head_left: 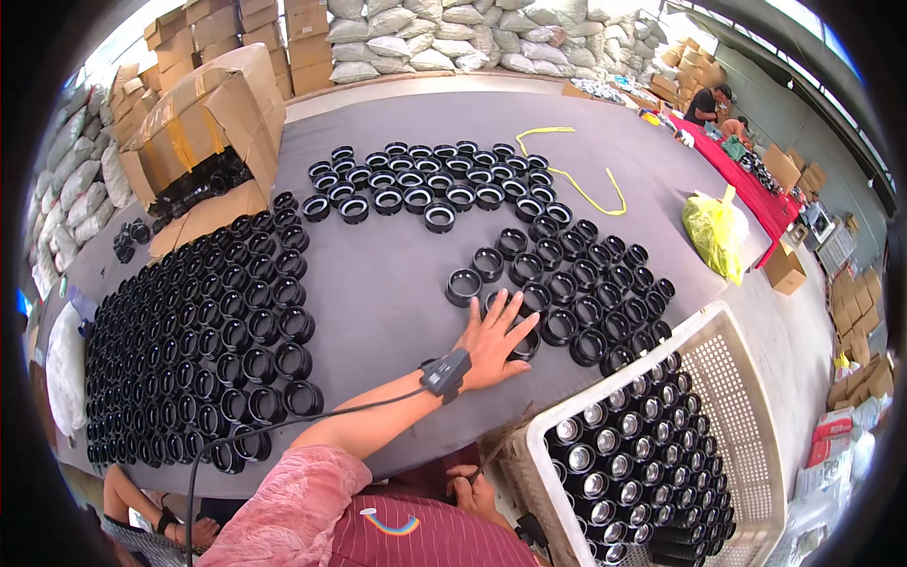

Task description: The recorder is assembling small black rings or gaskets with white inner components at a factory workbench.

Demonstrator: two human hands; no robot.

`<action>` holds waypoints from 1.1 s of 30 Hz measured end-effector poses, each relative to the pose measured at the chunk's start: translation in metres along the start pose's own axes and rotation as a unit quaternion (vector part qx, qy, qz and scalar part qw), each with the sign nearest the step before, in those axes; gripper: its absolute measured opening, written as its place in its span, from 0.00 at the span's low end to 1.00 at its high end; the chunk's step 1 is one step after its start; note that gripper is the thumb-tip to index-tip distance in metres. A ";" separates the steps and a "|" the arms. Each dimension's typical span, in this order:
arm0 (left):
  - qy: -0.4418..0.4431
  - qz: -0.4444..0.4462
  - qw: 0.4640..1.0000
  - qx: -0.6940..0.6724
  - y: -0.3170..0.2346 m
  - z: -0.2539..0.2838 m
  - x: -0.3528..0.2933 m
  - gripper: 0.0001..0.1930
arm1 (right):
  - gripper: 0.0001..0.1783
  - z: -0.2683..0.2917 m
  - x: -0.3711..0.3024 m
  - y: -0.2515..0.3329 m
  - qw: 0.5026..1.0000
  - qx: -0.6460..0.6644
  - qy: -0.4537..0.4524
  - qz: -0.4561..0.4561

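My left hand (496, 342) is spread flat, palm down, over black rings (559, 326) at the right of the table. Its fingers reach across a few of these rings and partly hide them; nothing is gripped in it. A small black device is strapped to that wrist. My right hand (470, 493) is low in front of my dark red striped apron (425, 529), beside the crate. Its fingers are curled around something dark and thin that I cannot make out. To the right, a white plastic crate (539, 454) holds many black cylindrical parts (628, 444) with shiny round centres.
Neat rows of black rings (208, 331) cover the left of the grey table (368, 283). More rings (406, 180) lie farther back. An open carton (203, 123), yellow strap (595, 200) and yellow bag (715, 231) are around. Another person's hand (194, 531) shows lower left.
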State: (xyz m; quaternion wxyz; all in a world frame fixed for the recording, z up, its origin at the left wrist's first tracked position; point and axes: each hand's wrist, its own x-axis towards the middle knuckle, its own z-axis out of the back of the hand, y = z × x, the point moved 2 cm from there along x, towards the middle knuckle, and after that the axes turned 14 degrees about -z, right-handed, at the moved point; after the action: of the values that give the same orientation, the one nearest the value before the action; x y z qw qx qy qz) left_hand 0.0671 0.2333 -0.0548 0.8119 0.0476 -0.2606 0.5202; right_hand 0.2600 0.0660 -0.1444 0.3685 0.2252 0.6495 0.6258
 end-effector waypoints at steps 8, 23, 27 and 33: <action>-0.143 0.178 0.969 -0.092 0.068 -0.002 0.004 0.42 | 0.11 -0.001 0.004 -0.003 0.996 0.068 -0.026 -0.050; -0.160 0.033 0.986 -0.013 0.165 0.044 0.121 0.17 | 0.14 0.003 0.008 0.008 0.982 0.046 -0.037 -0.181; -0.098 -0.016 0.995 0.008 0.194 0.023 0.176 0.18 | 0.14 0.002 0.016 -0.037 0.984 0.073 -0.073 -0.147; 0.091 -0.080 0.987 0.108 0.225 -0.018 0.231 0.34 | 0.14 0.001 0.033 -0.027 0.973 0.100 -0.097 -0.184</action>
State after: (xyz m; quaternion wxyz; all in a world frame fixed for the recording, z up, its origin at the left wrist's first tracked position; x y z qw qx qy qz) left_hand -0.0475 0.5315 -0.0044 0.8613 0.1084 -0.1236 0.4807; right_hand 0.2444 0.0882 -0.1773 0.5139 0.1969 0.7007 0.4541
